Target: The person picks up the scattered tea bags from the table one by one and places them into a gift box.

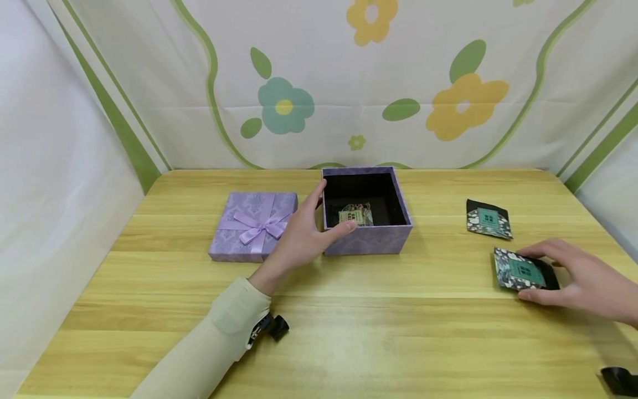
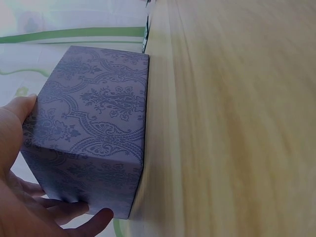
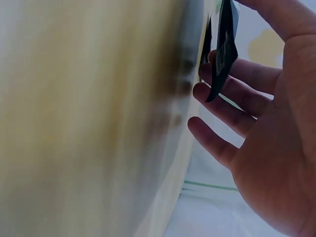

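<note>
Our left hand [image 1: 301,233] grips the purple box [image 1: 366,241], thumb over the near rim and fingers along the left wall, while our right hand [image 1: 580,280] pinches a floral packet [image 1: 525,271] by its near and far edges, little finger standing free. That packet, seemingly just clear of the desk [image 1: 349,343], is well to the right of the open box, its long axis running roughly left to right, patterned end facing the box. We see a second packet [image 1: 489,219] just beyond, a third [image 1: 355,215] inside the box
</note>
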